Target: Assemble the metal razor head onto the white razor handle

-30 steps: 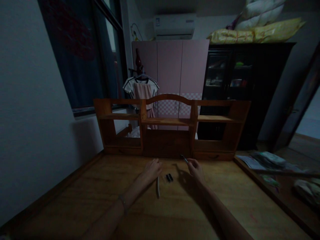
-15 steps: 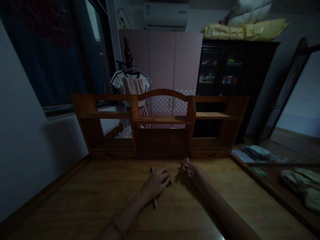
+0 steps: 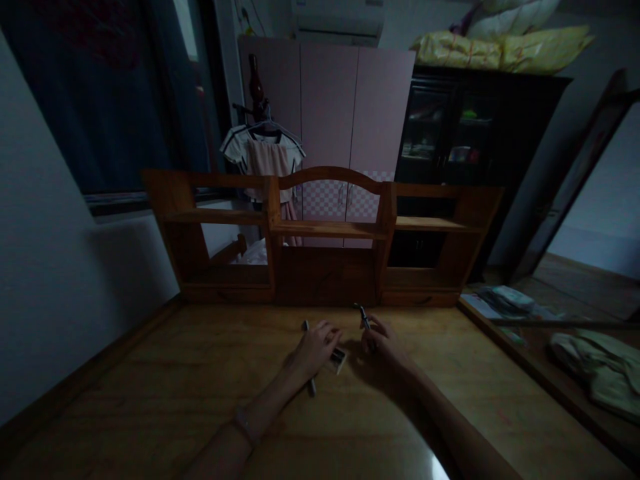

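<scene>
In the head view my right hand [image 3: 380,339] pinches a slim dark pen-like object [image 3: 365,319] with a lighter part, its upper end leaning left and away from me. My left hand [image 3: 319,341] is low over the desk, its fingers curled together; whether anything is between them is hidden. By its fingertips lies a small flat piece [image 3: 339,360], pale at the edge and dark in the middle, partly covered by the hand. A thin grey stick [image 3: 312,387] lies on the desk under my left hand and wrist, both ends showing.
The wooden desk [image 3: 200,400] carries a shelf unit [image 3: 327,230] along its back edge. A white wall [image 3: 120,280] stands at the left. Beyond the desk's right edge are folded cloth [image 3: 595,367] and bagged items [image 3: 505,301].
The object in my right hand has turned, showing more of its length and leaning left. My left fingers have shifted slightly, uncovering more of the flat piece. The view has tilted down a little.
</scene>
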`<state>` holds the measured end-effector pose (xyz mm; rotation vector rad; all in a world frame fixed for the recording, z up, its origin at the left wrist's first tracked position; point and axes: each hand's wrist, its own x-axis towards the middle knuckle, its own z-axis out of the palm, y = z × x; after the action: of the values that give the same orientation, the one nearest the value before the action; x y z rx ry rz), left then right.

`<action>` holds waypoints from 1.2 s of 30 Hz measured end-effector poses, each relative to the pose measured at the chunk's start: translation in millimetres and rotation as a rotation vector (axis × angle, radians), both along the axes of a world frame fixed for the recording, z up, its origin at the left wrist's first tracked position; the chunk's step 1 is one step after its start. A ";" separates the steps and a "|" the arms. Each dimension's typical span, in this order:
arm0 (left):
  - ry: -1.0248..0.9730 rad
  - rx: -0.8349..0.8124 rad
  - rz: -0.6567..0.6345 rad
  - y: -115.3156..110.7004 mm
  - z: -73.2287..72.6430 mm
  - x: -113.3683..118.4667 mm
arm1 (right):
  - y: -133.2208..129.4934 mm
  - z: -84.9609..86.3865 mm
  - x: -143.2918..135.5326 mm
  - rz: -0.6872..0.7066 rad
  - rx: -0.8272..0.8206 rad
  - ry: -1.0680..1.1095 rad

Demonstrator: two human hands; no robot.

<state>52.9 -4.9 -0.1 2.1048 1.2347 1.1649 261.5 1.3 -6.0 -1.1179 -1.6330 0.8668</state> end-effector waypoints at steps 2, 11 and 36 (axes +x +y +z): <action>-0.257 -0.146 0.029 5.0 -0.1 2.6 | -4.8 6.0 0.9 0.014 0.115 -0.119; -0.875 -0.595 -0.267 10.2 -5.8 5.0 | -16.1 20.4 -2.8 0.048 0.285 -0.433; -0.779 -0.642 -0.372 5.5 -6.3 0.7 | -31.0 23.7 -6.7 0.070 0.193 -0.527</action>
<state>53.6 0.6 -6.4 1.1527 0.6710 1.0602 254.8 -29.7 17.7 -1.2207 -2.1451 0.4592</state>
